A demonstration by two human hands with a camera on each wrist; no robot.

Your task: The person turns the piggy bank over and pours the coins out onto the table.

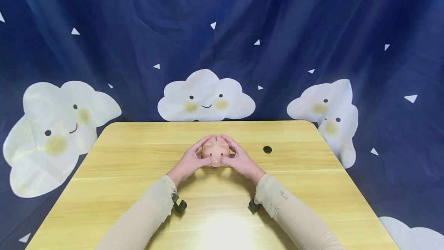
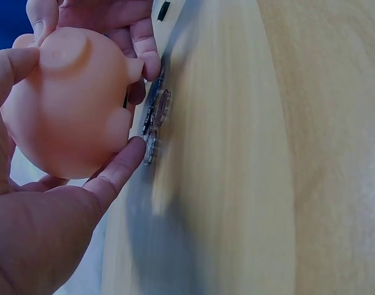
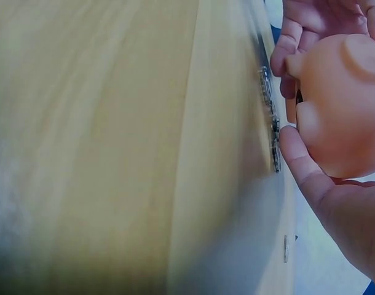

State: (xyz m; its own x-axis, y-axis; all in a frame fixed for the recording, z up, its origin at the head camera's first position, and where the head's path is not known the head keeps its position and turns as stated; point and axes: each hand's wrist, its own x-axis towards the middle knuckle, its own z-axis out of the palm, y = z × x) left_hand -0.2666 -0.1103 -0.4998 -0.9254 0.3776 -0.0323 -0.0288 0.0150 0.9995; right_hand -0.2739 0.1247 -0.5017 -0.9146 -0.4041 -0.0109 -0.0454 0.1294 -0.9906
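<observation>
Just below the middle of the head view, pink piggy bank [image 1: 215, 149] sits between both hands, upright, slot up, looks held just off the table [image 1: 100, 180]. Left hand [image 1: 192, 161] and right hand [image 1: 244, 162] both curl round its sides, thumbs across the front. Coins [image 2: 163, 108] lie on the wood under it, left of centre in the left wrist view. Main risk, my judgement: smooth round sides could slip if either grip slackens, dropping the bank onto the coins. Dark patch [image 3: 299, 96] underneath may be a hole; tilting might spill anything inside. Contents can't be seen. Black disc [image 1: 267, 149], right of centre in the head view, could get knocked by a careless right arm.
</observation>
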